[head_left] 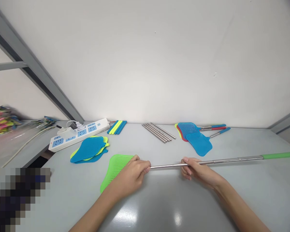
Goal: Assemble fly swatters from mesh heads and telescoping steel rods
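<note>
A green fly swatter with a telescopic metal rod lies across the view, its rod drawn out long. Its perforated green head is at the left, its green handle at the far right. My left hand is closed around the joint of head and rod, hiding that joint. Farther right, my right hand has its fingers curled around the middle of the rod. Beyond my hands lie several loose metal rods and, to their right, a pile of swatters with blue, red and yellow heads.
At the back left stands a white power strip with plugs in it. Loose blue and yellow swatter heads lie before it, coloured handles beside it. Plastic-wrapped goods sit at far left. A wall closes off the grey table.
</note>
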Available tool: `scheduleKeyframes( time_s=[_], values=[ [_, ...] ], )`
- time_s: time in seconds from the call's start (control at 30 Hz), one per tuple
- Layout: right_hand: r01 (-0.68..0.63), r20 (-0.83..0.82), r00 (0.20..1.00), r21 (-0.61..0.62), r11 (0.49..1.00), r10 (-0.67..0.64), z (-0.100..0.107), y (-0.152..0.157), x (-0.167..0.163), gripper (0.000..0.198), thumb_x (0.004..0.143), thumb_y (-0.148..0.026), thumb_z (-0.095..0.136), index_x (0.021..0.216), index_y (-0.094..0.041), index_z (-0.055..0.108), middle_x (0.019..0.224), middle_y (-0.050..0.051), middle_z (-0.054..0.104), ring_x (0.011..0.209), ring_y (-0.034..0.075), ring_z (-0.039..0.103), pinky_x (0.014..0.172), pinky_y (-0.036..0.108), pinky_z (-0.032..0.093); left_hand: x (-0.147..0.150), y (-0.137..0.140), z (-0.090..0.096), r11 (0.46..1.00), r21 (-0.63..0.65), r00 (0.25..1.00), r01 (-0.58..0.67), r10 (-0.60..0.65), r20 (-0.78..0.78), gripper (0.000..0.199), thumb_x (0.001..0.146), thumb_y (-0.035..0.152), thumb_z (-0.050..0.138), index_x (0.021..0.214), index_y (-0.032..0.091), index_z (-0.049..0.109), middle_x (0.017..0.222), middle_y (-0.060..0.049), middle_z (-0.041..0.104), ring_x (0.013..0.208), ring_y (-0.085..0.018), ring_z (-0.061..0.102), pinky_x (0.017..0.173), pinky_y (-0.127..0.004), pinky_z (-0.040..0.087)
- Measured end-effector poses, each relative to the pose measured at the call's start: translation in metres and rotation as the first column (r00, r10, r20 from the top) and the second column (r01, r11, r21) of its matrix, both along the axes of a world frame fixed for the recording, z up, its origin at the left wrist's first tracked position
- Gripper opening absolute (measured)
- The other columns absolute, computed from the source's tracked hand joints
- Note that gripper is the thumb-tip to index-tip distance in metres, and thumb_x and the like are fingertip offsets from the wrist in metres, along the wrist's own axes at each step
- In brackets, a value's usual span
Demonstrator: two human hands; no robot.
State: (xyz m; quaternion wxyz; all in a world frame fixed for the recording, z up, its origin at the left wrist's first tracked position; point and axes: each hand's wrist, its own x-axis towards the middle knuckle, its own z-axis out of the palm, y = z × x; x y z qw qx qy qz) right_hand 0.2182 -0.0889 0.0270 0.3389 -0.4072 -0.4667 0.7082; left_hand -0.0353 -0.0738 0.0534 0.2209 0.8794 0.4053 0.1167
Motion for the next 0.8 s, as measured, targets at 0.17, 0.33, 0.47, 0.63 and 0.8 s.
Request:
scheduleKeyframes(
  time_s=[0.17, 0.33, 0.47, 0.63, 0.8],
  values=[
    [-0.026, -0.052, 0.998, -0.027, 0.999, 0.024, -0.0015, -0.0006, 0.0013, 0.043, 0.079, -0.051, 0.036, 0.052, -0.017, 0.039, 0.052, -0.003, 0.033, 0.052, 0.011, 0.037, 0.059, 0.029, 0.030, 0.0002, -0.0001, 0.0010, 1.000, 0.006, 1.000, 0.006, -0.006, -0.011, 0.025, 0.085, 0.016, 0.027, 0.061, 0.019, 0.031, 0.057, 0.002, 0.043, 0.065, -0.015, 0.038, 0.061, -0.028, 0.032],
    [-0.037, -0.081, 0.996, -0.057, 0.998, 0.032, -0.0005, -0.0011, -0.0006, 0.042, 0.078, -0.051, 0.037, 0.053, -0.018, 0.038, 0.052, -0.003, 0.032, 0.052, 0.011, 0.035, 0.058, 0.029, 0.030, 0.0006, -0.0007, 0.0021, 1.000, 0.012, 1.000, -0.002, 0.002, 0.005, 0.026, 0.085, 0.016, 0.027, 0.060, 0.019, 0.033, 0.056, 0.002, 0.042, 0.063, -0.015, 0.038, 0.060, -0.028, 0.032],
    [-0.047, -0.091, 0.995, -0.056, 0.997, 0.042, 0.0007, -0.0021, -0.0023, 0.040, 0.078, -0.049, 0.039, 0.053, -0.018, 0.038, 0.052, -0.003, 0.032, 0.052, 0.011, 0.035, 0.058, 0.030, 0.030, -0.0002, -0.0010, 0.0013, 1.000, 0.010, 1.000, -0.007, 0.007, 0.006, 0.026, 0.085, 0.016, 0.027, 0.060, 0.019, 0.034, 0.056, 0.001, 0.043, 0.063, -0.015, 0.038, 0.059, -0.028, 0.032],
    [-0.045, -0.084, 0.996, -0.039, 0.998, 0.042, 0.0010, -0.0021, -0.0028, 0.039, 0.079, -0.046, 0.039, 0.053, -0.018, 0.039, 0.053, -0.003, 0.032, 0.053, 0.012, 0.035, 0.058, 0.029, 0.029, 0.0001, -0.0009, 0.0009, 1.000, 0.010, 1.000, -0.007, 0.007, 0.005, 0.024, 0.083, 0.012, 0.028, 0.060, 0.019, 0.033, 0.055, 0.002, 0.043, 0.063, -0.015, 0.038, 0.060, -0.028, 0.031],
    [-0.056, -0.089, 0.995, -0.037, 0.998, 0.052, 0.0006, -0.0022, -0.0039, 0.037, 0.081, -0.042, 0.038, 0.053, -0.018, 0.039, 0.053, -0.002, 0.033, 0.053, 0.012, 0.036, 0.059, 0.030, 0.029, 0.0021, -0.0014, 0.0021, 1.000, -0.003, 1.000, -0.001, 0.001, -0.007, 0.025, 0.083, 0.012, 0.028, 0.059, 0.019, 0.030, 0.054, 0.002, 0.041, 0.063, -0.015, 0.038, 0.061, -0.027, 0.031]
  ],
)
